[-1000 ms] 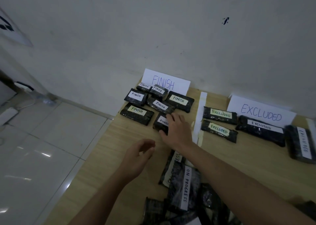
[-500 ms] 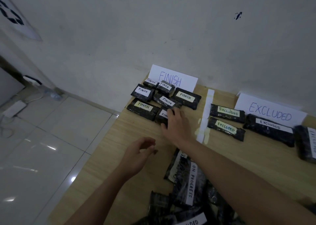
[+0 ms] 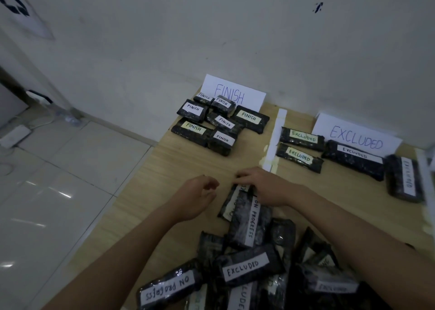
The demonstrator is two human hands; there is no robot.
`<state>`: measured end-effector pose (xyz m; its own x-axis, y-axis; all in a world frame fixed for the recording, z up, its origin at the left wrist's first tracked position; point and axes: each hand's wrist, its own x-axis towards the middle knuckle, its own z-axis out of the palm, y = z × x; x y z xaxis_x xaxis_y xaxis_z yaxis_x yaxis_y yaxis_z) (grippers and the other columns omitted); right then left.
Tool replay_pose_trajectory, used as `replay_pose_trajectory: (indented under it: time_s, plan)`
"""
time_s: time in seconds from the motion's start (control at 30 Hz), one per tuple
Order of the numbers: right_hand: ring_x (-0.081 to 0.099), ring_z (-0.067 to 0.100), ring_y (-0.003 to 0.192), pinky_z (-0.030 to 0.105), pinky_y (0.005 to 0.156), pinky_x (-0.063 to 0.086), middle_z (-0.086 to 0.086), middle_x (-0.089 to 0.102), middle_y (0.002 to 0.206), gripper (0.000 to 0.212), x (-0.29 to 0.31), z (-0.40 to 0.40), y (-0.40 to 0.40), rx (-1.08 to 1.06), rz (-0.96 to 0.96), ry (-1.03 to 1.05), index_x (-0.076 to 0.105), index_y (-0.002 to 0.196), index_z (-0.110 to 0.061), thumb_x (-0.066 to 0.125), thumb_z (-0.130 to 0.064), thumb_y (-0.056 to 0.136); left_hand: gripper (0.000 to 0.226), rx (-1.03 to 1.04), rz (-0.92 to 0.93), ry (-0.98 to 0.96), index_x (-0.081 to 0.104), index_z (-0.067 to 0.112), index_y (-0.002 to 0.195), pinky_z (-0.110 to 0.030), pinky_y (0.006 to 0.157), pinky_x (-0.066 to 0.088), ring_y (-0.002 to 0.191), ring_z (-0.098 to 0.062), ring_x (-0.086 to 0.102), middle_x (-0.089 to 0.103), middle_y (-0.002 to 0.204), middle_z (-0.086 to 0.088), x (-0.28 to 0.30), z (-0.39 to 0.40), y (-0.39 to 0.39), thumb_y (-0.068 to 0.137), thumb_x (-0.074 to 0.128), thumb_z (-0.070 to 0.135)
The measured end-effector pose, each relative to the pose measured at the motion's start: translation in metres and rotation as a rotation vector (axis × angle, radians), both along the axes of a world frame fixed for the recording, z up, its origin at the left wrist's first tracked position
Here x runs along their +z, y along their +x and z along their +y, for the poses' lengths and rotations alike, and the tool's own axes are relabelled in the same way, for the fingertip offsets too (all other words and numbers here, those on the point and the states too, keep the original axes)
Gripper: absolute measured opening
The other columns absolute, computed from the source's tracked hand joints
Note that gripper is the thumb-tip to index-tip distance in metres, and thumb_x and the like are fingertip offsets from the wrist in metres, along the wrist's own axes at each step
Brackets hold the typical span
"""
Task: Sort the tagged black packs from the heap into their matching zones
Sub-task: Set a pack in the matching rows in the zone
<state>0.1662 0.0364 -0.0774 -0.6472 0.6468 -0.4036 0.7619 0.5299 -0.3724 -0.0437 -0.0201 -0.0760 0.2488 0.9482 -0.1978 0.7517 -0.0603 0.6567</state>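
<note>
The right hand point(image 3: 263, 187) is laid with curled fingers on the top pack point(image 3: 231, 202) at the far end of the heap point(image 3: 254, 262); a firm hold cannot be confirmed. The left hand point(image 3: 200, 196) hangs beside it, loosely curled, empty. The overlapping neighbour just beneath could be dragged along and missorted.

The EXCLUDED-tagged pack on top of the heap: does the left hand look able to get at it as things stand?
Probably yes. The EXCLUDED-tagged pack lies on top of the heap with its tag face up and nothing over it, and the left hand holds nothing, hovering just beyond it above the bare table.
</note>
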Motion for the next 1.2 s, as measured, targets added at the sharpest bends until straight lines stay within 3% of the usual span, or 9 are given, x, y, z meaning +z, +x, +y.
replay_pose_trajectory:
  time_s: [0.23, 0.33, 0.5, 0.63, 0.7, 0.83, 0.9, 1.0, 1.2]
  plan:
    - [0.043, 0.024, 0.113, 0.034, 0.092, 0.044, 0.005, 0.032, 0.129, 0.059, 0.007, 0.002, 0.001, -0.019, 0.031, 0.056, 0.043, 0.135, -0.019, 0.053, 0.005, 0.082, 0.033, -0.033, 0.08, -0.051, 0.052, 0.01, 0.123, -0.025, 0.089, 0.043, 0.109, -0.019, 0.054, 0.057, 0.121, -0.008, 0.001, -0.012, 0.001, 0.093, 0.051, 0.024]
    - [0.045, 0.02, 0.109, 0.032, 0.096, 0.044, 0.005, 0.037, 0.12, 0.055, 0.014, 0.001, 0.006, -0.221, 0.291, 0.034, 0.046, 0.132, -0.015, 0.058, 0.003, 0.082, 0.033, 0.197, -0.122, -0.111, 0.053, 0.012, 0.123, -0.026, 0.084, 0.047, 0.105, -0.016, 0.057, 0.057, 0.119, -0.003, 0.008, -0.008, 0.006, 0.093, 0.052, 0.025]
    - [0.06, 0.021, 0.104, 0.036, 0.092, 0.052, 0.007, 0.051, 0.114, 0.054, 0.032, -0.01, 0.02, -0.496, 0.64, -0.045, 0.05, 0.129, -0.02, 0.063, 0.004, 0.082, 0.019, 0.408, -0.565, -0.125, 0.056, 0.021, 0.108, -0.043, 0.078, 0.052, 0.087, -0.021, 0.06, 0.063, 0.108, -0.009, 0.039, 0.004, 0.019, 0.093, 0.051, 0.011]
    - [0.063, 0.016, 0.102, 0.033, 0.091, 0.053, 0.006, 0.051, 0.123, 0.058, 0.046, -0.025, 0.038, -0.584, 0.739, -0.087, 0.049, 0.131, -0.022, 0.064, 0.005, 0.082, 0.023, 0.328, -0.622, -0.086, 0.059, 0.031, 0.1, -0.027, 0.063, 0.05, 0.079, -0.016, 0.059, 0.064, 0.097, 0.002, 0.055, 0.009, 0.031, 0.092, 0.053, 0.01]
    - [0.063, 0.016, 0.1, 0.033, 0.09, 0.053, 0.005, 0.05, 0.124, 0.058, 0.052, -0.036, 0.047, -0.603, 0.736, -0.063, 0.048, 0.131, -0.023, 0.065, 0.003, 0.082, 0.022, 0.285, -0.622, -0.087, 0.058, 0.027, 0.104, -0.018, 0.058, 0.049, 0.078, -0.012, 0.059, 0.063, 0.096, 0.002, 0.058, 0.008, 0.038, 0.091, 0.053, 0.009]
    - [0.055, 0.016, 0.105, 0.028, 0.086, 0.052, 0.003, 0.046, 0.124, 0.056, 0.06, -0.06, 0.064, -0.601, 0.612, 0.063, 0.046, 0.133, -0.022, 0.068, -0.009, 0.083, 0.022, 0.194, -0.581, -0.107, 0.058, 0.025, 0.108, -0.018, 0.06, 0.05, 0.08, -0.01, 0.061, 0.062, 0.097, 0.001, 0.062, 0.0, 0.051, 0.091, 0.054, 0.011]
    - [0.043, 0.013, 0.118, 0.025, 0.095, 0.043, -0.001, 0.037, 0.132, 0.059, 0.059, -0.072, 0.07, -0.555, 0.452, 0.182, 0.043, 0.136, -0.022, 0.069, -0.023, 0.082, 0.022, 0.139, -0.54, -0.115, 0.058, 0.023, 0.108, -0.018, 0.061, 0.05, 0.08, -0.011, 0.061, 0.061, 0.098, 0.002, 0.064, -0.005, 0.058, 0.091, 0.053, 0.011]
    - [0.034, 0.014, 0.126, 0.036, 0.105, 0.034, -0.002, 0.033, 0.139, 0.072, 0.053, -0.09, 0.073, -0.477, 0.258, 0.374, 0.039, 0.139, -0.023, 0.069, -0.046, 0.077, 0.02, 0.095, -0.53, -0.137, 0.059, 0.018, 0.108, -0.015, 0.057, 0.05, 0.079, -0.012, 0.062, 0.06, 0.098, -0.004, 0.064, -0.015, 0.07, 0.091, 0.054, 0.009]
    - [0.057, 0.028, 0.102, 0.044, 0.086, 0.047, 0.01, 0.057, 0.116, 0.064, 0.049, -0.121, 0.088, -0.466, 0.263, 0.559, 0.054, 0.125, -0.009, 0.055, -0.051, 0.077, 0.02, -0.026, -0.515, -0.143, 0.059, 0.024, 0.105, -0.015, 0.059, 0.051, 0.08, -0.013, 0.062, 0.062, 0.1, -0.003, 0.064, -0.026, 0.117, 0.091, 0.054, 0.011]
